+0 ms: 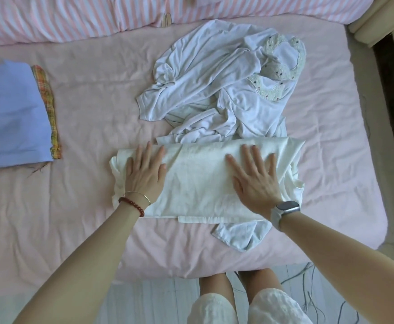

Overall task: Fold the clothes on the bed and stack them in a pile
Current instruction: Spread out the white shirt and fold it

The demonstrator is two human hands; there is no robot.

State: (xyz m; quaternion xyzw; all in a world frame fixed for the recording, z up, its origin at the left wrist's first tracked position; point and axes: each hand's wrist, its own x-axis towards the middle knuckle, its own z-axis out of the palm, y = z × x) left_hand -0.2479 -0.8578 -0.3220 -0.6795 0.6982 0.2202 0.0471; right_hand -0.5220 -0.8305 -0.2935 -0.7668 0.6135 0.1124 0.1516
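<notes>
cream garment [198, 181] folded, both hands flat

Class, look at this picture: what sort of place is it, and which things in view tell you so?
Most likely a bedroom at home. A pink sheet covers a bed, a pink-striped quilt lies along its far side, and clothes lie on it: a crumpled white heap and a folded blue garment.

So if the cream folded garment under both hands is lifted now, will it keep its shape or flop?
The cream garment would probably flop: it is thin cloth and wrinkles under the flat left hand and right hand. Its loose edges near the bed's front would likely unfold. It looks light.
</notes>
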